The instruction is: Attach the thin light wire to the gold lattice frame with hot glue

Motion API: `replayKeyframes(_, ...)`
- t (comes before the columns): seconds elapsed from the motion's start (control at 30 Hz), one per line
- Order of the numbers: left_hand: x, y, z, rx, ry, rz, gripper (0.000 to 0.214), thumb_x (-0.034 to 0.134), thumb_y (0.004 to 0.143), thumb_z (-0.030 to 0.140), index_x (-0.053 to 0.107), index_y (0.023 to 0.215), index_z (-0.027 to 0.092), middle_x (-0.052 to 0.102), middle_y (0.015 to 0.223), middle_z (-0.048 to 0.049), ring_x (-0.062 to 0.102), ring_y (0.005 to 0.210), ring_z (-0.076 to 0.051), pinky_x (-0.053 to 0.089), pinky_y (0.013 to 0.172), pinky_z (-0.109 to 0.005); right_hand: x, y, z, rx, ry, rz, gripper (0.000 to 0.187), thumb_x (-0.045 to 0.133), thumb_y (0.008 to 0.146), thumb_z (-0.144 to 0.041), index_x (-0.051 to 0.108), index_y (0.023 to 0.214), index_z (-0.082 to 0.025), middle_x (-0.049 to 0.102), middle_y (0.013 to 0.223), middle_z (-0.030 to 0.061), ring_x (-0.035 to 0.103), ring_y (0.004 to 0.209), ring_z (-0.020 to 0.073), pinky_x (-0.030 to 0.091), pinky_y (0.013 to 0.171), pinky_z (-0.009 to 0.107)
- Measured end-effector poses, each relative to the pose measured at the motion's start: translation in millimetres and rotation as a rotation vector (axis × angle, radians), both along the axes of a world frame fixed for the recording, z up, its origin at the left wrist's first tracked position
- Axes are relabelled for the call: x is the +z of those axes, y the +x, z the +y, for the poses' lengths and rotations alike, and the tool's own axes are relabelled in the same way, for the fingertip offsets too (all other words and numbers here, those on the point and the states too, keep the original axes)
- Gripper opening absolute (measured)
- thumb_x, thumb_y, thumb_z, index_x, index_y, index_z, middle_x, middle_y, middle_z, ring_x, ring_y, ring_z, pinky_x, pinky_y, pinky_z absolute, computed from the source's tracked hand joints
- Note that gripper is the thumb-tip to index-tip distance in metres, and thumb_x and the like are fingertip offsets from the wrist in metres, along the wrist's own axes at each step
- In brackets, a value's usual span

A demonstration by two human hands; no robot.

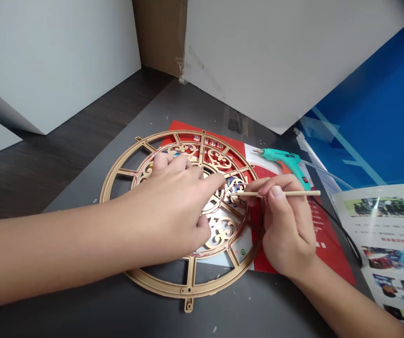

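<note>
A round gold openwork frame (117, 173) with scroll ornaments lies flat on a red and white printed sheet (328, 244). My left hand (173, 206) rests on the frame's middle, fingers spread, index finger pressing an inner ornament (235, 185). My right hand (286, 225) sits at the frame's right rim, fingers closed on a thin wooden stick (307, 193). The stick lies level and its left tip meets the ornament beside my left index finger.
A teal hot glue gun (284, 159) lies behind my right hand, its black cord (346, 234) running toward the right. A printed photo sheet (388, 244) lies at the right. White boards (275, 51) and a cardboard piece (159, 33) stand behind; a blue panel (381, 112) at right.
</note>
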State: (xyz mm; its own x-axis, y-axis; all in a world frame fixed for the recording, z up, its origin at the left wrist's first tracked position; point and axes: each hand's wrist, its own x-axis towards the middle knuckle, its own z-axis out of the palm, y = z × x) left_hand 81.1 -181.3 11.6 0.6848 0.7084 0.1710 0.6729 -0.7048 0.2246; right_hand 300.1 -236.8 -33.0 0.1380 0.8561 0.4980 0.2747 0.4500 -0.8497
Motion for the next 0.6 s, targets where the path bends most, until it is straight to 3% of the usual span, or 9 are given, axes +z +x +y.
replayKeyframes(0.13, 0.1, 0.2, -2.0, 0.0, 0.011, 0.013, 0.023, 0.063, 0.089, 0.027, 0.07, 0.111, 0.026, 0.076, 0.097, -0.0079, 0.063, 0.103, -0.036, 0.042, 0.098, -0.059, 1.1, -0.6, -0.7, 0.038, 0.003, -0.073, 0.021, 0.055, 0.121, -0.033, 0.069, 0.107, -0.028, 0.071, 0.1, 0.0025, 0.071, 0.09, 0.0194, 0.062, 0.077, 0.036)
replayKeyframes(0.33, -5.0, -2.1, 8.7, -0.046, -0.027, -0.029, 0.024, 0.061, 0.086, 0.034, 0.072, 0.105, 0.027, 0.075, 0.092, -0.0088, 0.06, 0.097, -0.034, 0.041, 0.097, -0.06, 11.1, -4.3, -1.5, -0.193, 0.25, 0.079, 0.025, 0.051, 0.111, -0.019, 0.066, 0.094, -0.028, 0.065, 0.088, 0.0017, 0.069, 0.078, 0.0215, 0.058, 0.07, 0.041)
replayKeyframes(0.6, 6.5, -5.7, 15.9, -0.053, -0.084, 0.0, 0.032, 0.062, 0.082, 0.036, 0.075, 0.111, 0.027, 0.076, 0.09, -0.0087, 0.061, 0.098, -0.036, 0.041, 0.097, -0.062, 11.9, 0.2, 7.8, -0.232, 0.402, 0.078, 0.025, 0.054, 0.111, -0.02, 0.07, 0.095, -0.029, 0.062, 0.086, 0.0, 0.064, 0.075, 0.0207, 0.052, 0.07, 0.04)
